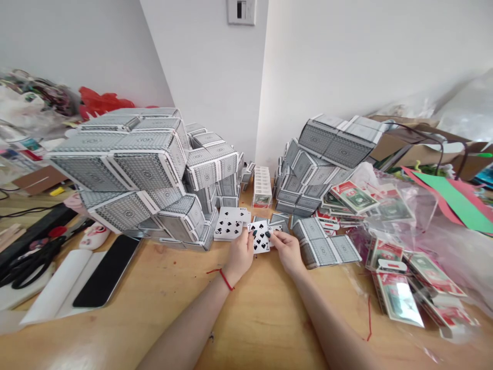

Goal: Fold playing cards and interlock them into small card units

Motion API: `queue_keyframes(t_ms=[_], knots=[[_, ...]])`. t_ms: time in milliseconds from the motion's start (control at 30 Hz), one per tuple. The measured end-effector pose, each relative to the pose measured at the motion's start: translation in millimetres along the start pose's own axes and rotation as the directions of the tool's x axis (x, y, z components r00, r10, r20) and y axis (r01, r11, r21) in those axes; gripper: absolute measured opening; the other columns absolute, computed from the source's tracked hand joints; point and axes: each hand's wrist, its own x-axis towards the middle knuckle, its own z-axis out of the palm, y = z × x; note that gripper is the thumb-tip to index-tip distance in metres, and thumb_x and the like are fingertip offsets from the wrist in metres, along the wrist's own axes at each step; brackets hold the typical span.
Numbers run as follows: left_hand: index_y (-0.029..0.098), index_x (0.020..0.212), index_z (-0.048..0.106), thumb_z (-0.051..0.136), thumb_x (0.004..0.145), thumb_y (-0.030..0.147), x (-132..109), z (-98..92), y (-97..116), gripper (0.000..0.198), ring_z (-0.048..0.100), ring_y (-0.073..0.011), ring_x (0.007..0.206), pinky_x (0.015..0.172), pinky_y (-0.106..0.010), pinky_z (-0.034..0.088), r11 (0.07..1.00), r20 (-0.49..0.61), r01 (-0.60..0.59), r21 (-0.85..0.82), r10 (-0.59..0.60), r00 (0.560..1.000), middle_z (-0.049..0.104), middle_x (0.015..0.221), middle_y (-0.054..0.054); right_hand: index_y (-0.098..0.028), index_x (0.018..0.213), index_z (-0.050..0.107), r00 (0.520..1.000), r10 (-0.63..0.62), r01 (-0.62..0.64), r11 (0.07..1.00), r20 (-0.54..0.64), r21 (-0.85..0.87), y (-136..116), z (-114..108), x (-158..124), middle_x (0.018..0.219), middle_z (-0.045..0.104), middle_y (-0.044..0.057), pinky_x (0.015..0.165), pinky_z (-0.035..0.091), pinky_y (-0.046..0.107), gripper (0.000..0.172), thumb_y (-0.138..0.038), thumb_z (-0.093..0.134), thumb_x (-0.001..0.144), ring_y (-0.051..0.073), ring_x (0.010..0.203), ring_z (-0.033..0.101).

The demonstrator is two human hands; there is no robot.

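White playing cards (261, 240) printed with black spades are held by left hand (241, 253) and right hand (288, 252), fingers pinching

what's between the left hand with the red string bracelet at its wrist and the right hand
White rectangular playing cards with black spades are held between the left hand and right hand; the head view shows this.

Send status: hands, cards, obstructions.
Left hand and right hand gripping playing cards, front one spades. Face-up pile beyond left hand. Grey-backed stacks flank both sides; nothing visibly blocking the hands.
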Motion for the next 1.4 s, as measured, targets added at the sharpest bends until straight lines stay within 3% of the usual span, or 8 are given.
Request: queue_keyframes(t_ms=[133, 433, 567, 800, 900, 1033, 1267, 1400], knots=[[0.015, 0.085, 0.047, 0.03, 0.087, 0.026, -1, 1.0, 0, 0.021, 0.054, -0.013, 0.053, 0.047, -0.021, 0.032, 0.999, 0.06, -0.024, 0.026, 0.022, 0.998, 0.059, 0.063, -0.004, -0.014, 0.087, 0.066, 0.997, -0.066, 0.064, 0.996, -0.03, -0.056, 2, 0, 0, 0.073, 0.066, 0.005, 0.062, 0.047, 0.029, 0.029, -0.037, 0.057, 0.072, 0.018, 0.064, 0.058], [0.017, 0.065, 0.047, 0.035, 0.084, 0.027, 0, -3.0, 6, 0.025, 0.048, -0.0096, 0.043, 0.044, -0.021, 0.024, 0.995, -0.012, 0.032, 0.091, -0.031, 0.999, 0.055, 0.051, -0.002, -0.015, 0.1, 0.061, 0.961, -0.275, 0.266, 0.883, 0.035, -0.388, 2, 2, -6, 0.095, 0.066, 0.009, 0.074, 0.048, 0.031, 0.03, -0.029, 0.044, 0.08, 0.02, 0.085, 0.061], [0.017, 0.06, 0.044, 0.035, 0.084, 0.028, -2, -1.5, 9, 0.027, 0.042, -0.008, 0.039, 0.042, -0.021, 0.023, 0.999, -0.015, 0.021, 0.044, -0.02, 1.0, 0.049, 0.045, 0.001, -0.016, 0.1, 0.06, 0.921, -0.389, 0.306, 0.689, 0.021, -0.657, 7, 2, -10, 0.086, 0.068, 0.007, 0.063, 0.049, 0.026, 0.028, -0.025, 0.041, 0.081, 0.017, 0.068, 0.063], [0.018, 0.058, 0.041, 0.035, 0.084, 0.026, -6, 3.0, 13, 0.028, 0.039, -0.0075, 0.038, 0.043, -0.022, 0.024, 0.999, -0.032, -0.03, 0.022, 0.031, 0.999, 0.045, 0.044, 0.002, -0.009, 0.103, 0.057, 0.804, -0.576, 0.324, 0.213, 0.149, -0.922, 14, 8, -14, 0.075, 0.067, 0.011, 0.051, 0.045, 0.024, 0.032, -0.02, 0.034, 0.084, 0.016, 0.053, 0.06], [0.018, 0.058, 0.042, 0.034, 0.084, 0.025, -6, 4.1, 13, 0.028, 0.04, -0.0078, 0.039, 0.043, -0.022, 0.024, 0.999, -0.029, -0.04, 0.031, 0.041, 0.999, 0.047, 0.045, 0.002, -0.006, 0.103, 0.057, 0.783, -0.597, 0.311, 0.132, 0.175, -0.941, 13, 10, -16, 0.069, 0.066, 0.012, 0.049, 0.043, 0.024, 0.033, -0.019, 0.033, 0.084, 0.016, 0.052, 0.059], [0.018, 0.061, 0.045, 0.034, 0.084, 0.026, -4, 4.4, 12, 0.026, 0.043, -0.0084, 0.04, 0.043, -0.022, 0.025, 0.998, -0.001, -0.037, 0.057, 0.037, 0.999, 0.049, 0.047, 0.001, -0.008, 0.099, 0.06, 0.819, -0.57, 0.253, 0.251, 0.069, -0.934, 13, 11, -16, 0.066, 0.066, 0.01, 0.049, 0.043, 0.024, 0.033, -0.023, 0.035, 0.084, 0.016, 0.051, 0.058], [0.018, 0.063, 0.048, 0.033, 0.085, 0.028, -2, 4.3, 11, 0.028, 0.048, -0.01, 0.043, 0.042, -0.022, 0.026, 0.99, 0.079, -0.083, 0.11, 0.075, 0.994, 0.053, 0.048, -0.001, -0.014, 0.095, 0.06, 0.905, -0.395, 0.174, 0.686, -0.161, -0.707, 7, 9, -13, 0.067, 0.066, 0.006, 0.053, 0.044, 0.023, 0.031, -0.033, 0.039, 0.082, 0.015, 0.055, 0.058], [0.018, 0.063, 0.048, 0.033, 0.085, 0.027, -4, 4.0, 12, 0.028, 0.049, -0.0107, 0.043, 0.042, -0.022, 0.026, 0.979, 0.069, -0.118, 0.169, 0.108, 0.992, 0.053, 0.047, -0.002, -0.014, 0.088, 0.059, 0.91, -0.374, 0.169, 0.73, -0.18, -0.662, 4, 8, -13, 0.066, 0.064, 0.005, 0.053, 0.043, 0.023, 0.029, -0.036, 0.041, 0.081, 0.015, 0.056, 0.057]])
